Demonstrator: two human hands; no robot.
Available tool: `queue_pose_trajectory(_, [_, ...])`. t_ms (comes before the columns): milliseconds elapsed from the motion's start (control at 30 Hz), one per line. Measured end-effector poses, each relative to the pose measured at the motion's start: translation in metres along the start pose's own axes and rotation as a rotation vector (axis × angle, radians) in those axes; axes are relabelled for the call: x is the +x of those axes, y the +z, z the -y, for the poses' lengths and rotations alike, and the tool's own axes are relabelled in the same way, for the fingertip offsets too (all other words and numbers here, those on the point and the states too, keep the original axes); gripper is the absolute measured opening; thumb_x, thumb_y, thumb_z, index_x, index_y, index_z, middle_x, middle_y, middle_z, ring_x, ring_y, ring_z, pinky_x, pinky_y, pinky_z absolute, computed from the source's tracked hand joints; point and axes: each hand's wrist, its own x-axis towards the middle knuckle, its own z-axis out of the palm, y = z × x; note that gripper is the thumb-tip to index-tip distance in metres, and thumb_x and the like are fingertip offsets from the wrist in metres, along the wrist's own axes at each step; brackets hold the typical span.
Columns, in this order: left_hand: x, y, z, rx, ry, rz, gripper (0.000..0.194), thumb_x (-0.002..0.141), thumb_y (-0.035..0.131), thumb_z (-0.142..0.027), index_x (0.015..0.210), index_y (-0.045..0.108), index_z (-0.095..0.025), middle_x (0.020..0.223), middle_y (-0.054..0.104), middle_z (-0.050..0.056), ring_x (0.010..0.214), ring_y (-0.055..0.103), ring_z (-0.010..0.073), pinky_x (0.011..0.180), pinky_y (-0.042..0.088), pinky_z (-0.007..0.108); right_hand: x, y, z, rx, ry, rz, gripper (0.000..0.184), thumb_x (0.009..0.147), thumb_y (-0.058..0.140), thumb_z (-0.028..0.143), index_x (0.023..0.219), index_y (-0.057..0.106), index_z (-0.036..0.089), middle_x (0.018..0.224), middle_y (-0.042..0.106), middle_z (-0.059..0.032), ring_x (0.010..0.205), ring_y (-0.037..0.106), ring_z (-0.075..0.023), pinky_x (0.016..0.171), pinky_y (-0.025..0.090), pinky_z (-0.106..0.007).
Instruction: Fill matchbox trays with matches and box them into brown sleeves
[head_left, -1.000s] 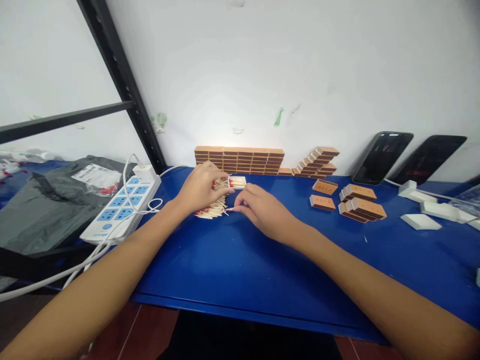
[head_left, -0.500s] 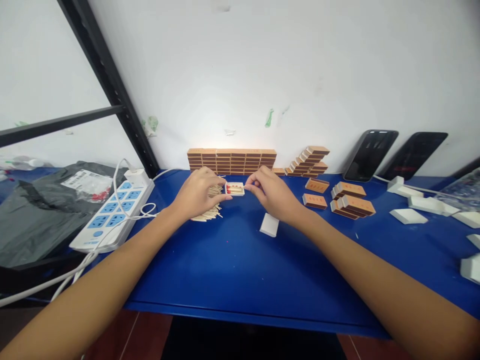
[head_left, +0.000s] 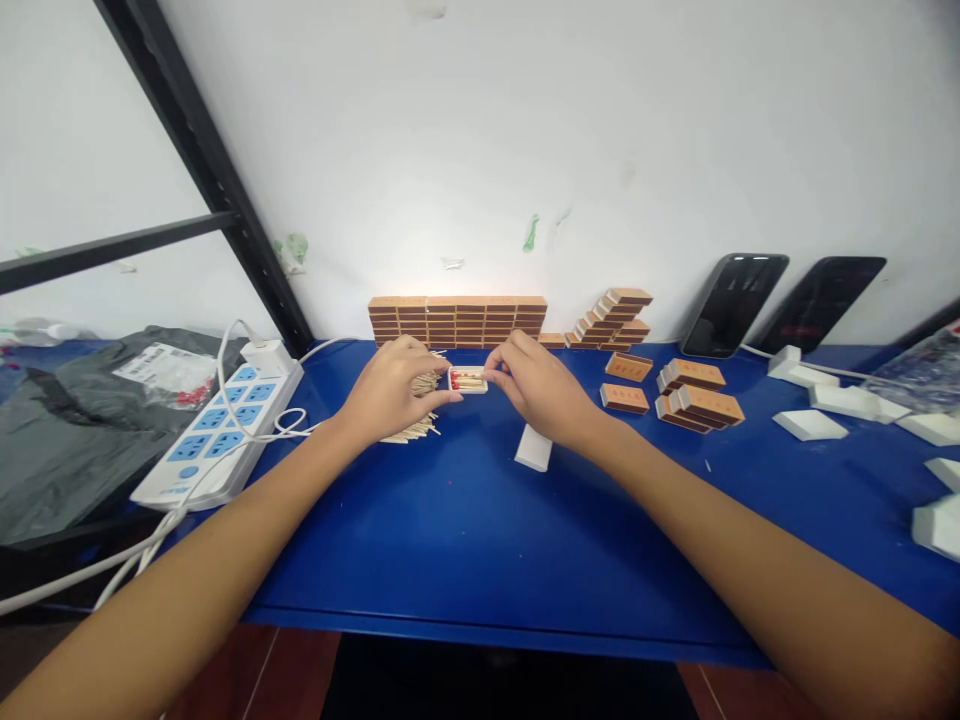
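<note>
A small white matchbox tray (head_left: pixel 468 380) with red-tipped matches in it sits on the blue table (head_left: pixel 465 520), between my two hands. My left hand (head_left: pixel 391 388) pinches the tray's left end, its fingers curled. Under that hand lies a pile of loose matches (head_left: pixel 417 428). My right hand (head_left: pixel 541 388) has its fingertips pressed to the tray's right end. A white box piece (head_left: pixel 533 448) lies just below my right wrist.
Stacked brown matchboxes (head_left: pixel 457 320) line the wall, with more brown matchboxes (head_left: pixel 694 400) to the right. White box pieces (head_left: pixel 810 425), two dark phones (head_left: pixel 735 305), a power strip (head_left: pixel 221 425) with cables and a grey bag (head_left: pixel 67 430) flank the work area.
My right hand moved up from the match pile to the tray's right end. The white box piece below it came into view. My left hand stayed on the tray.
</note>
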Motion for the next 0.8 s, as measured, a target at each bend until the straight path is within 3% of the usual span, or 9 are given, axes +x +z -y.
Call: queue_pose_trajectory(800, [0.0017,-0.0017,-0.0072,-0.026,-0.025,0.007,0.039,0.088,0.080,-0.053,0.111,0.078,-0.020,0.096,0.078,0.008,0.093,0.064,0.0251,0.086,0.053,0.041,-0.0003,0.0001,0.0006,-0.005,0.017,0.045,0.008,0.104,0.053,0.022,0.100,0.060,0.021,0.103,0.057,-0.0076,0.094,0.056,-0.0227,0.081,0.045,-0.036])
